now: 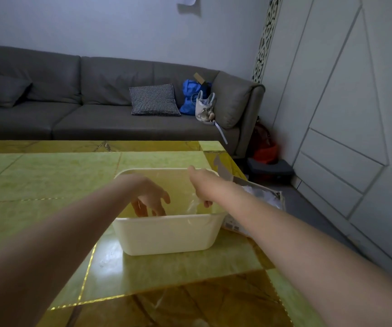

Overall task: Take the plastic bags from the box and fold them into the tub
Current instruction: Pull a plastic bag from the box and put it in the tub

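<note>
Tub (166, 234): white, near the table's (37, 175) right edge.
Left hand (151, 199): inside tub, fingers relaxed, spread downward, holding nothing.
Right hand (201, 182): over tub's right side, pinching clear plastic bag (193, 205).
Box (261, 197): at table's right edge, touching tub, bags inside.

Tub (166, 234): matt cream plastic, smooth. Plastic bag (193, 205): thin, clear, crinkled film. Box (234, 226): matt cardboard, crumpled clear plastic inside. Table (48, 175): glossy yellow-green marbled surface, shiny gold seams. Sofa (96, 114): matt grey upholstery; cushion (153, 99): checked cloth.
</note>
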Demonstrator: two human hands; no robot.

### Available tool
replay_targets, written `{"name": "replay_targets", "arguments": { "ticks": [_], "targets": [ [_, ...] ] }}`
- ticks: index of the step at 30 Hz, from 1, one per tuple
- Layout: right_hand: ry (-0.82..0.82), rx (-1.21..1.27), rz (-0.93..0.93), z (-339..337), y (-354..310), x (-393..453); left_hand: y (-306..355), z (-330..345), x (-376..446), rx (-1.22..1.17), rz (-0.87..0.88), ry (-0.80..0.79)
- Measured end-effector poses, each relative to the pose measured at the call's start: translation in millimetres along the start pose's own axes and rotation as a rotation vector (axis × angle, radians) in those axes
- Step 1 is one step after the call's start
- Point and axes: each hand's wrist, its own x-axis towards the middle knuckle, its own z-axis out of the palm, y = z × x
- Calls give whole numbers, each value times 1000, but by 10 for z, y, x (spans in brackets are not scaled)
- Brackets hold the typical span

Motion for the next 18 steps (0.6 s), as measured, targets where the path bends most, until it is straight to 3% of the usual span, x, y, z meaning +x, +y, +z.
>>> {"name": "replay_targets", "arguments": {
  "ticks": [6, 9, 12, 14, 16, 18],
  "targets": [
    [-74, -421, -62, -135, -118, 30, 7, -12, 118, 56, 37, -8],
    [-38, -334, -103, -285, -182, 107, -7, 43, 159, 134, 12, -65],
    [-394, -64, -120, -114, -232, 203, -13, 71, 144, 204, -20, -105],
    [-582, -196, -76, 68, -199, 299, -10, 69, 118, 222, -36, -121],
    [-603, -329, -72, 193, -143, 350, 8, 52, 99, 229, -30, -77],
    [-585, -231, -93, 205, -115, 340, 72, 7, 86, 205, 8, 33]
  ]
}}
